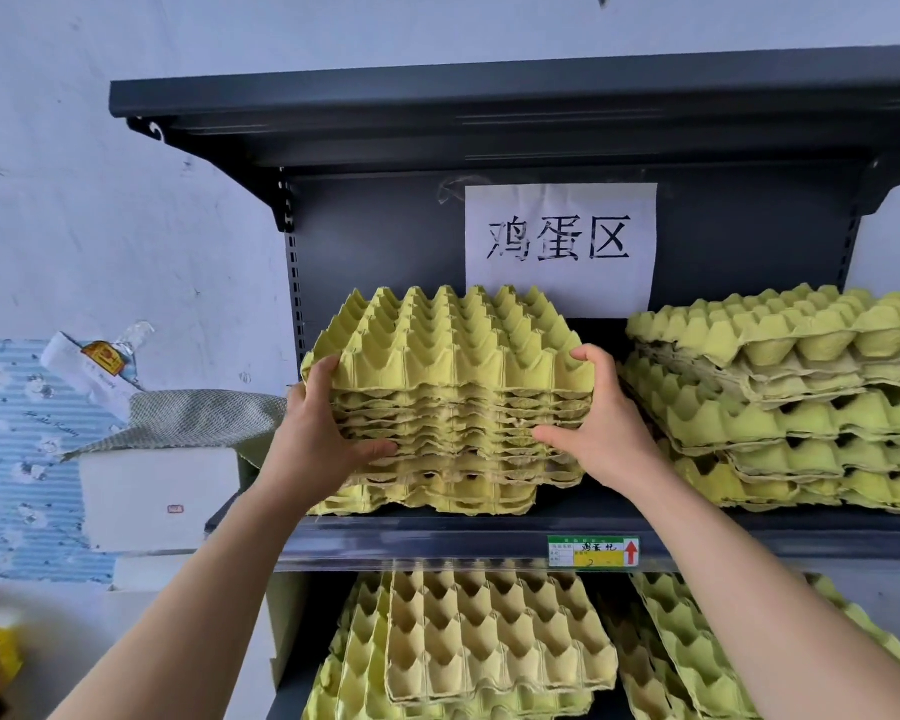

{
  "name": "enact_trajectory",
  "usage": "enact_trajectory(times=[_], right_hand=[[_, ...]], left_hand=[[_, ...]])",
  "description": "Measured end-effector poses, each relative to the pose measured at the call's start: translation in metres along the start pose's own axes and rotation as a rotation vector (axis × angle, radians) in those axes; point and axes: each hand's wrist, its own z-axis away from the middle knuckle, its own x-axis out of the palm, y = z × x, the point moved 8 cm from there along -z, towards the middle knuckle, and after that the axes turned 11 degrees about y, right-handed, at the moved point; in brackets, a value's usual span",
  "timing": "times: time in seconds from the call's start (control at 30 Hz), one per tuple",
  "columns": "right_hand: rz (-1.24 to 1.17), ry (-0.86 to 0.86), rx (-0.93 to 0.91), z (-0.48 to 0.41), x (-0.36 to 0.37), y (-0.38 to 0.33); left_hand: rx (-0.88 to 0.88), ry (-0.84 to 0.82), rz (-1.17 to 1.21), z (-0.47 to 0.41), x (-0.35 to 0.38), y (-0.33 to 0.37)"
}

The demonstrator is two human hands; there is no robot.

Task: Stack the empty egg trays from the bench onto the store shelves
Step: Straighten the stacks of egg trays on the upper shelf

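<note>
Middle shelf [437,543]: open room above both tray stacks, up to the top shelf [489,96]. Narrow gap between left stack [453,356] and right stack [801,407], filled by the right hand [611,428]. White box [157,496] just beside the shelf's left end.

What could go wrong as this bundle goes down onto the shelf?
1. The held bundle looks offset from the trays beneath; the cups may not nest, leaving it tilted.
2. The right grip is close to the untidy neighbouring stack and could nudge it.

both hands [328,433] [601,428] grip a tray stack [453,366] on the shelf [437,543].
</note>
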Motion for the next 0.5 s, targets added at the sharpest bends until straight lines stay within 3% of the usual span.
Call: enact_trajectory(times=[0.23, 0.5], right_hand=[[0.033, -0.042, -0.035, -0.001, 0.009, 0.008], [-0.244, -0.047, 0.06, 0.001, 0.016, 0.024]], left_hand=[[0.03, -0.058, -0.005, 0.005, 0.007, 0.0], [0.025, -0.079, 0.026, 0.004, 0.011, -0.007]])
